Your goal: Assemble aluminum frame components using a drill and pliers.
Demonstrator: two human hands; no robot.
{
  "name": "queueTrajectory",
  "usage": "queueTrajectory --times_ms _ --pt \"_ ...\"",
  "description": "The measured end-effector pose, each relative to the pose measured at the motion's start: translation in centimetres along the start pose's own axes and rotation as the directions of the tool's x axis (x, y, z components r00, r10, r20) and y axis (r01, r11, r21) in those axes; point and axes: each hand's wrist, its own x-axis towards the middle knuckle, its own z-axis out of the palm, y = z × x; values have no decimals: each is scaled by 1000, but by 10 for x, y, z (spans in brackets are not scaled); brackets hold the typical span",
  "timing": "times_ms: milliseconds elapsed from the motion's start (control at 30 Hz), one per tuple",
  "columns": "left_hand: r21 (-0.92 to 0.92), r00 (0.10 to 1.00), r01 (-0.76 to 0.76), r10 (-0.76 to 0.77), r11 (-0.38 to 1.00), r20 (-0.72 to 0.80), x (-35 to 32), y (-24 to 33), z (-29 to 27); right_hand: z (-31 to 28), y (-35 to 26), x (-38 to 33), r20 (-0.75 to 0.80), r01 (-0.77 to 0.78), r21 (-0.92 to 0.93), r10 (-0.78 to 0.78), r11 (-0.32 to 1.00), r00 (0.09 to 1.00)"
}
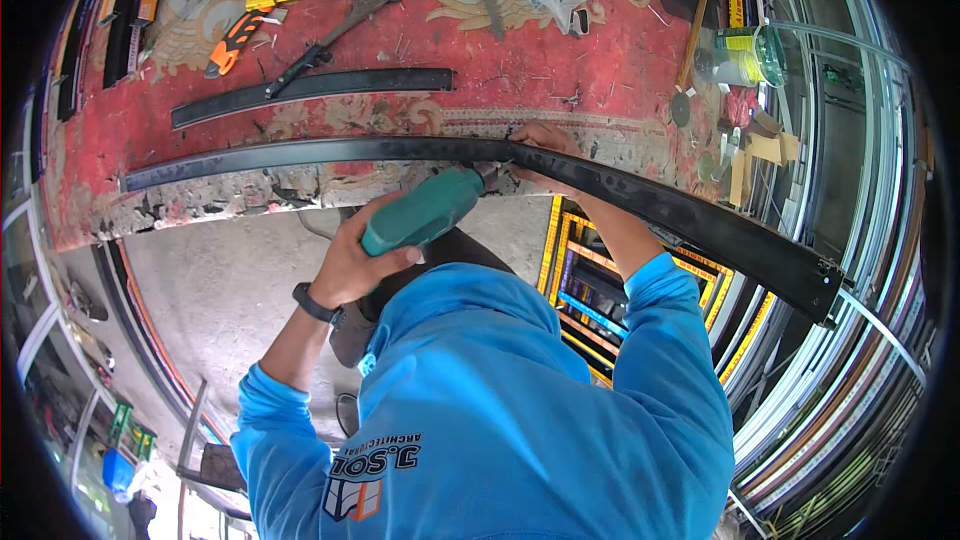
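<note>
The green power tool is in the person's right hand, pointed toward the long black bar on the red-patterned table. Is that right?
Not quite: the head view shows the green power tool in the left hand, not the right. It is indeed pointed toward the long black bar on the red-patterned table.

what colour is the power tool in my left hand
The power tool is teal green, shown in the head view.

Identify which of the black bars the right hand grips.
The right hand grips the long black bar, the nearest one; the shorter black bar just beyond it is untouched.
</note>
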Motion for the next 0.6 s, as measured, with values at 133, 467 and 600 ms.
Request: queueTrajectory --times_ms 133,467,600 --pt "-59 997 56 -59 997 -42 15 -10 20 -5 2 1 61 15 -35 -13 999 998" --pt "-68 995 80 -84 994 -58 17 -19 17 -4 4 3 91 -14 98 5 995 996" --pt "-94 994 94 -99 991 -49 20 -19 14 -6 5 9 19 112 26 -112 993 993"
